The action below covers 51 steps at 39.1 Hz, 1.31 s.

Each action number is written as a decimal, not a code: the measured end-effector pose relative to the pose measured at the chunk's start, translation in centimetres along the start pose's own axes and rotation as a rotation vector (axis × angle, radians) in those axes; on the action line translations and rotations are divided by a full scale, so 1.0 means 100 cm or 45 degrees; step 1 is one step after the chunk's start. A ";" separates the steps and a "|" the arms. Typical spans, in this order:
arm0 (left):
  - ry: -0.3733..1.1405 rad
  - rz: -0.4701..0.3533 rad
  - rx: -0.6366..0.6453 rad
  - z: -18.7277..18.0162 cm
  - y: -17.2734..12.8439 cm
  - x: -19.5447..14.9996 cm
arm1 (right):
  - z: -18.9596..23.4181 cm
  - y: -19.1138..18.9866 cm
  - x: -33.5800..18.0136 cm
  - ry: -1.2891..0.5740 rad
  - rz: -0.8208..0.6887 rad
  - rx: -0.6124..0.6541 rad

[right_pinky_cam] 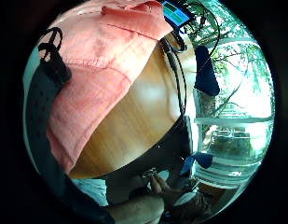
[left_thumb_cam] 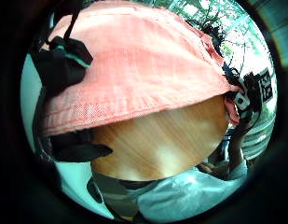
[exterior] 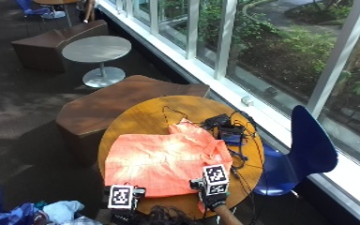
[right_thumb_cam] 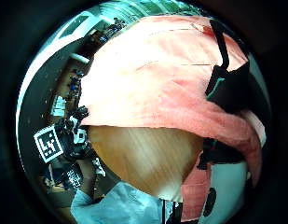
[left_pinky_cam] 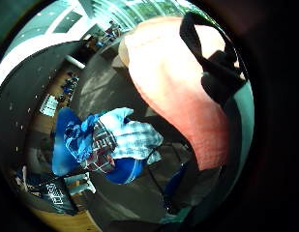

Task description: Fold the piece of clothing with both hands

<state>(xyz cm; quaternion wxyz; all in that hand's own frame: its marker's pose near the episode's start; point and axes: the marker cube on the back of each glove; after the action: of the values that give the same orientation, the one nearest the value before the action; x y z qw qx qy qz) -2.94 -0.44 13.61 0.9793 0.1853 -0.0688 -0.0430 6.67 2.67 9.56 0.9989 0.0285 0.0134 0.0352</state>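
A salmon-orange shirt (exterior: pixel 164 161) lies spread flat on the round wooden table (exterior: pixel 139 115), covering the table's near half, with its collar end pointing toward the table's far side. Both hands sit at the shirt's near hem, at the table's near edge: the left hand (exterior: pixel 121 200) at the near left corner, the right hand (exterior: pixel 212 192) at the near right corner. In the left thumb side view a gloved fingertip (left_thumb_cam: pixel 64 60) lies over the cloth and another beneath the hem, so the left hand pinches the shirt. In the right thumb side view a gloved finger (right_thumb_cam: pixel 227 88) lies over the cloth with fabric draped around it, so the right hand likewise grips the hem. A tangle of black cables and small devices (exterior: pixel 230 133) lies on the table just beside the shirt's right edge. A blue chair (exterior: pixel 304 152) stands beside the table on its window side. A heap of clothes (exterior: pixel 40 213) lies on the floor, well apart from the table's near left.
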 end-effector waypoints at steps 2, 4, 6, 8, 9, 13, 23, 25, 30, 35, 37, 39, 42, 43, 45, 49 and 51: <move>-0.064 -0.002 0.089 -0.013 -0.001 -0.011 | -0.006 0.001 0.002 0.028 -0.067 0.049; -0.050 0.011 0.119 -0.035 0.004 -0.019 | -0.016 0.005 0.005 0.080 -0.166 0.098; 0.053 0.024 0.109 -0.056 0.010 -0.020 | -0.030 0.013 0.008 0.150 -0.258 0.131; 0.238 0.042 0.074 -0.074 0.016 -0.014 | -0.046 0.023 0.010 0.213 -0.319 0.149; 0.322 0.056 0.053 -0.083 0.018 -0.012 | -0.055 0.027 0.010 0.233 -0.342 0.163; 0.451 0.144 -0.028 -0.117 0.016 -0.023 | -0.098 0.036 0.014 0.246 -0.421 0.204; 0.324 0.192 -0.345 -0.123 -0.072 -0.051 | -0.171 -0.101 0.013 0.044 -0.307 0.205; 0.317 0.142 -0.422 -0.108 -0.102 -0.051 | -0.154 -0.145 0.005 0.066 -0.262 0.204; 0.254 0.025 -0.593 -0.047 -0.169 -0.051 | -0.094 -0.237 -0.012 0.155 -0.158 0.197; 0.218 0.005 -0.782 0.005 -0.191 -0.044 | -0.051 -0.279 -0.023 0.165 -0.096 0.100; 0.205 -0.002 -0.816 0.018 -0.193 -0.041 | -0.054 -0.275 -0.028 0.173 -0.063 0.043; 0.193 -0.013 -0.813 0.028 -0.195 -0.039 | -0.066 -0.262 -0.031 0.185 -0.024 0.006; 0.185 -0.036 -0.789 0.035 -0.197 -0.040 | -0.072 -0.258 -0.028 0.181 0.044 0.034; 0.185 -0.046 -0.774 0.035 -0.197 -0.040 | -0.070 -0.261 -0.026 0.165 0.063 0.054; 0.180 -0.074 -0.727 0.035 -0.196 -0.042 | -0.059 -0.270 -0.018 0.096 0.087 0.095; 0.095 -0.141 -0.509 0.020 -0.188 -0.048 | -0.056 -0.258 0.006 -0.070 0.165 0.244; 0.041 -0.157 -0.389 0.015 -0.185 -0.051 | -0.067 -0.234 0.019 -0.102 0.219 0.319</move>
<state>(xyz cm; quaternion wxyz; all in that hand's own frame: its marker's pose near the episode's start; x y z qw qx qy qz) -9.24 -17.59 7.61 0.9926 0.0387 -0.0343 -0.1098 9.96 -20.13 1.48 0.9805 0.1554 -0.0247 0.1175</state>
